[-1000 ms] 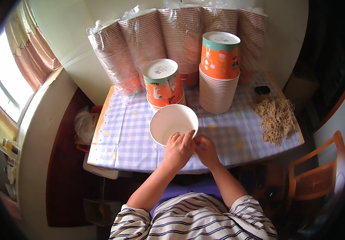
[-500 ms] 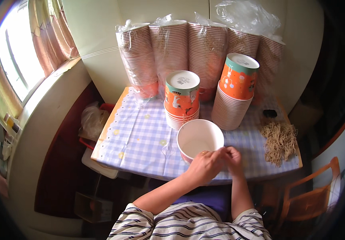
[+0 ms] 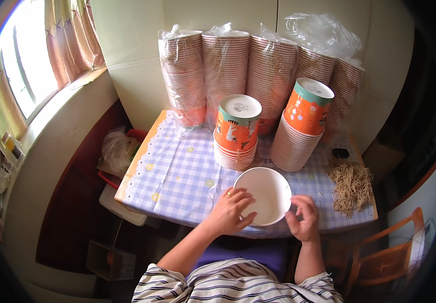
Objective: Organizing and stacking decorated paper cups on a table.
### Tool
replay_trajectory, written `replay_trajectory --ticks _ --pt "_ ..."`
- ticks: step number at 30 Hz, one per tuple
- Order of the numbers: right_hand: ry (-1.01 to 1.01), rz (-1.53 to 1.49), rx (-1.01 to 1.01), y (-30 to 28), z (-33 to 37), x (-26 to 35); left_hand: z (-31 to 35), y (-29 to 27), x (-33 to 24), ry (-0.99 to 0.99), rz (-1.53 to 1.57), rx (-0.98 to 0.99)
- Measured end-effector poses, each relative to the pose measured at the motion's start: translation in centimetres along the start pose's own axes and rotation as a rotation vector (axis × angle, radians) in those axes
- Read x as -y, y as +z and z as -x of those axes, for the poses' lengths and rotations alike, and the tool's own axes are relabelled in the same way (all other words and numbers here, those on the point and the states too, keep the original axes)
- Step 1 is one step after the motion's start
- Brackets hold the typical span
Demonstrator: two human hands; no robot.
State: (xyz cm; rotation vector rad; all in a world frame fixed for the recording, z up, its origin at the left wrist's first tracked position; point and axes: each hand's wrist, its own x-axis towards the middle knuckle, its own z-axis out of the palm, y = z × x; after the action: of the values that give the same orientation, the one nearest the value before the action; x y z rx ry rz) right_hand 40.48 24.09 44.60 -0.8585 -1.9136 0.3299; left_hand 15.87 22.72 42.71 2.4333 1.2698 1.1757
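Left hand (image 3: pixel 231 210) at white bucket (image 3: pixel 272 192) — right hand (image 3: pixel 304 218) at opposite rim — tan strings (image 3: pixel 351 189) farther right

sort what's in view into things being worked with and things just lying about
Likely in use:
- open paper tub
- inverted tub stacks
- bagged tub stacks
- tan string heap

Apparently lying about:
- wooden chair
- crumpled plastic bag
- small black object

At the left side, a bright window (image 3: pixel 35 60) with a pinkish curtain (image 3: pixel 69 45); lower, a clear plastic bag (image 3: pixel 114 151) in a red basket (image 3: pixel 137 134). At the right side, an orange-brown chair (image 3: pixel 385 257).
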Motion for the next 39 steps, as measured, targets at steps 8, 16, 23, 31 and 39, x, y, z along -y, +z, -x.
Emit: replay_trajectory --ticks 8,16,23,31,39 --pt "-0.054 0.126 0.049 1.0 0.0 -1.6 0.6 0.2 -2.4 -0.055 0.134 -0.074" --pt "0.072 0.202 -0.245 2.7 0.9 -2.0 1.7 -0.3 -1.7 0.029 -0.147 0.035" --pt "-0.057 0.022 -0.151 3.1 3.9 -1.5 1.0 1.7 -3.6 0.079 0.029 0.013" --pt "-0.049 0.163 -0.064 4.6 5.8 -2.7 -0.3 3.2 -4.8 0.092 0.116 0.025" --pt "0.085 0.181 -0.182 7.5 7.0 -2.5 -1.1 2.8 -5.1 0.043 0.063 -0.03"
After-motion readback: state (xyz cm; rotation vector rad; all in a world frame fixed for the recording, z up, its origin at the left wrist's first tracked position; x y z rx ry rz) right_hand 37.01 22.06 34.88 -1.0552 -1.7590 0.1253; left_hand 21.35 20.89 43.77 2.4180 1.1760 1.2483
